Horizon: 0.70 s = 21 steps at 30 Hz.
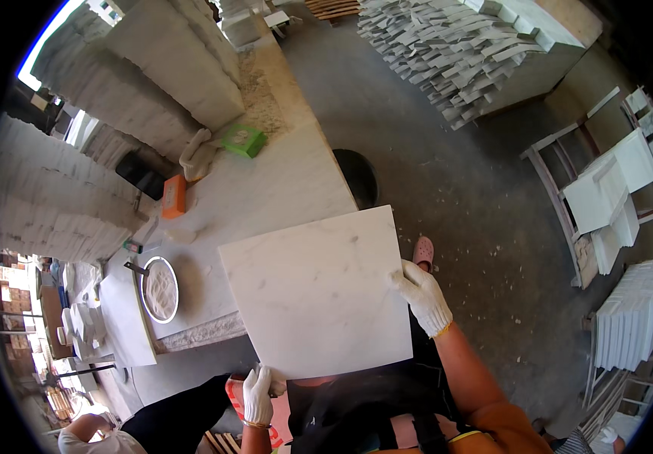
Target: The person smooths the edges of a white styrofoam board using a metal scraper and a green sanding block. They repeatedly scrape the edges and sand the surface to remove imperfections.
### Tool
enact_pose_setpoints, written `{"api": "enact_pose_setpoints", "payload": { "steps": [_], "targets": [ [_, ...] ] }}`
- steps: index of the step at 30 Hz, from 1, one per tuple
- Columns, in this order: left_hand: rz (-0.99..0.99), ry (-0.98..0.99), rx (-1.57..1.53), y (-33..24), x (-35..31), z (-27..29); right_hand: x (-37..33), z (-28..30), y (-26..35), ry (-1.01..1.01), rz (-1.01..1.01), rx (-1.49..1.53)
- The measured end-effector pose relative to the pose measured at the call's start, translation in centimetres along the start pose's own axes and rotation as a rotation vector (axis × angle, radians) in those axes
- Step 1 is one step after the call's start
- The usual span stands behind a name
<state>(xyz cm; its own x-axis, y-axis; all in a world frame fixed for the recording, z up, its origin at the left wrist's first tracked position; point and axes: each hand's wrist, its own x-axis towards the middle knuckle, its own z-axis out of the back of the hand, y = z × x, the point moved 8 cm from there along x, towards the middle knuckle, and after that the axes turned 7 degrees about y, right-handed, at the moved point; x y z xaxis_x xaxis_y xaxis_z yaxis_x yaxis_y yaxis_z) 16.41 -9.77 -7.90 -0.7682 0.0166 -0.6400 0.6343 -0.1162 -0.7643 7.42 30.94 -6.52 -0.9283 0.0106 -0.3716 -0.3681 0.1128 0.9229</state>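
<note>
A square white marble tile (319, 295) with faint grey veining is held in front of my body, its far left part over the stone worktable (281, 185). My right hand (422, 299), in a white knit glove, is closed on the tile's right edge, with the thumb on top and the other fingers hidden underneath. At the near left corner, my left hand (258, 395), gloved too, has its fingers curled at the edge. A white bowl (161, 291) of pale, wet-looking material, with a dark-handled tool in it, stands left of the tile.
On the worktable lie a green box (244, 141), an orange box (174, 197) and a black object (141, 175). Tall stone stacks (57, 185) line the left. A co-worker (167, 416) is at lower left. Racked tiles (633, 318) stand right; a dark bucket (356, 178) stands beside the table.
</note>
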Motion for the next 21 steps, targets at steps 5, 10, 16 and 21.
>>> {"api": "enact_pose_setpoints", "payload": {
  "steps": [5,10,16,21],
  "targets": [
    [0.018,0.052,0.034,0.4,0.8,0.7,0.0,-0.5,2.3,-0.094,0.008,-0.257],
    [-0.121,-0.004,0.067,-3.0,2.6,0.8,0.6,-0.1,1.7,-0.148,0.134,-0.281],
    [-0.109,-0.027,-0.304,-4.5,3.1,-0.4,0.3,-1.3,2.0,-0.148,0.129,-0.358],
    [-0.108,-0.052,-0.349,-2.8,3.0,-0.6,1.4,-0.5,2.1,-0.087,0.235,-0.564]
  ]
}}
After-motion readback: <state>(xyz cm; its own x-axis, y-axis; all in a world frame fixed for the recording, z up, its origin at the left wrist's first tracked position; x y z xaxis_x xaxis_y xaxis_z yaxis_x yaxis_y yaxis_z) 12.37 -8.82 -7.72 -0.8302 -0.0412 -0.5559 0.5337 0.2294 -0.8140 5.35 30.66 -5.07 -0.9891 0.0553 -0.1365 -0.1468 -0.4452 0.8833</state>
